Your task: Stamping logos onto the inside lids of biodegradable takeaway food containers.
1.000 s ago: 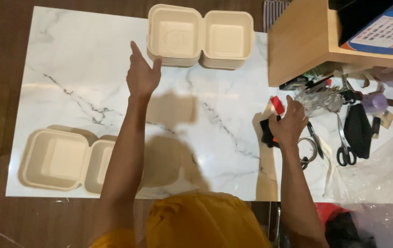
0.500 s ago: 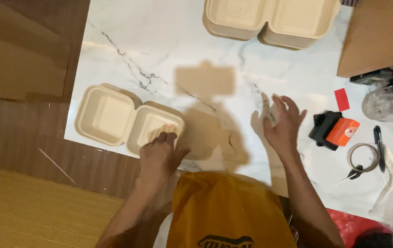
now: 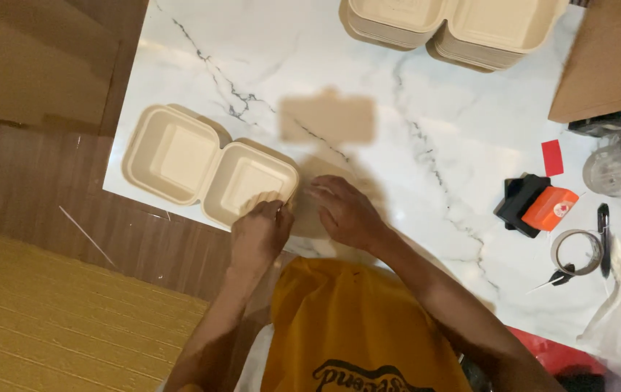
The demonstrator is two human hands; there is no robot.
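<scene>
Open beige clamshell box [image 3: 209, 167] lies at nine o'clock on the marble surface [image 3: 470, 123]; left hand [image 3: 260, 234] pinches its near edge, right hand [image 3: 345, 212] rests half-curled, holding nothing visible

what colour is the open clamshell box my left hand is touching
The clamshell box is plain pale beige, with no pattern, seen clearly in the head view.

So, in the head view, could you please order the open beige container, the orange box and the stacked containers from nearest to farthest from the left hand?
From the left hand:
1. Open beige container, touching it at the table's near edge.
2. Stacked containers, at the far edge, up and to the right.
3. Orange box, far right, beside the tape roll.
</scene>
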